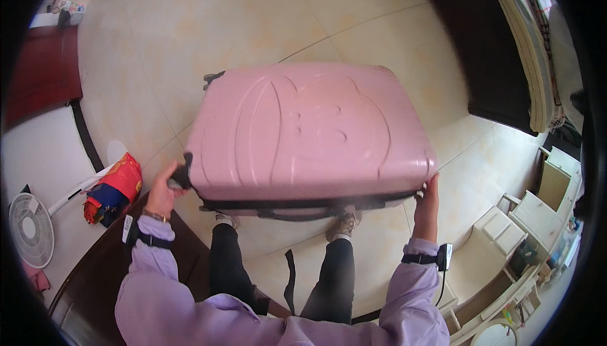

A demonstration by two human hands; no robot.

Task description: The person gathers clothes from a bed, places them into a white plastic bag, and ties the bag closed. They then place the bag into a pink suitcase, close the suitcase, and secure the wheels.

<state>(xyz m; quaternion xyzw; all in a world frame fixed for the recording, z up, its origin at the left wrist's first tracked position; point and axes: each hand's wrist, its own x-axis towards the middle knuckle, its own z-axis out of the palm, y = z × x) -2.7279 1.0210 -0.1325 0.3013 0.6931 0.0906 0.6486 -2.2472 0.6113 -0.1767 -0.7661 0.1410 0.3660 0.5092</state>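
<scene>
A pink hard-shell suitcase [313,128] with a raised cartoon-animal relief lies broad face up in front of me, above my feet. My left hand [163,189] grips a dark caster wheel [180,176] at its near left corner. At the near right corner my right hand [428,199] holds the shell's edge, its fingertips partly hidden behind the case. A black carry handle [301,214] runs along the side facing me. Another caster wheel [213,79] sticks out at the far left corner.
Pale tiles [246,19] cover the floor. A dark wooden piece of furniture [114,256] stands close at my left, near a white fan [31,230] and a red bag [116,187]. A bed with a dark base [474,47] is at far right, a white dressing table [533,220] at near right.
</scene>
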